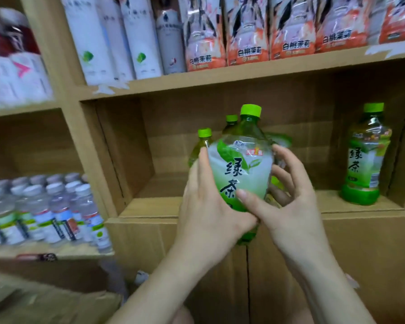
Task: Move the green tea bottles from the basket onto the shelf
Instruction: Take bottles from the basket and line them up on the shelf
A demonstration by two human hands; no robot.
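I hold a green tea bottle (242, 164) with a green cap upright in front of the middle shelf compartment (154, 206). My left hand (208, 206) wraps its left side and base, and my right hand (288, 202) grips its right side, thumb across the label. Close behind it I see two more green tea bottles (202, 146), partly hidden; whether they stand on the shelf or are also held is unclear. Another green tea bottle (362, 155) stands alone at the right end of the same shelf. The basket is not in view.
The shelf above carries white bottles (108, 43) and orange-labelled peach tea bottles (248, 36). In the left unit stand small water bottles (52, 206) and, higher up, pink-marked bottles (17, 66). Wooden cabinet doors (313, 265) lie below the shelf. A cardboard box (45, 305) sits at lower left.
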